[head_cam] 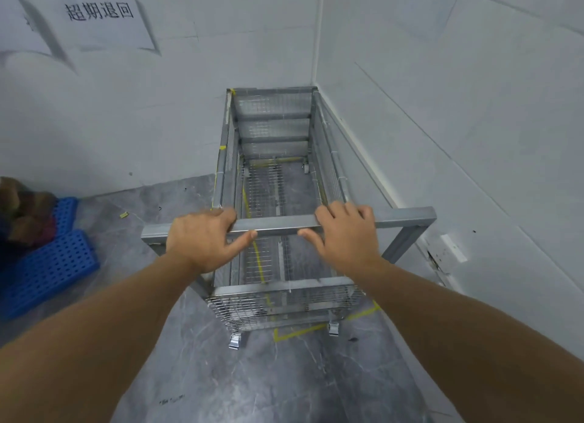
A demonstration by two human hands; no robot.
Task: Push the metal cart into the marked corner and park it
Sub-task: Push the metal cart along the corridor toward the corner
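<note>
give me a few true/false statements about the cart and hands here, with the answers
1. Both hands rest on the cart's handle bar. True: the left hand and right hand lie on it side by side.
2. The metal cart is loaded with boxes. False: its mesh basket is empty and the floor shows through.
3. The cart's far end sits in the corner where two walls meet. True.
4. Blue perforated panels lie on the floor to the right of the cart. False: they lie to its left.
5. Yellow tape marks the floor near the cart's near wheels. True.
6. The walls are bare. False: a paper sign hangs on the left wall.
</note>
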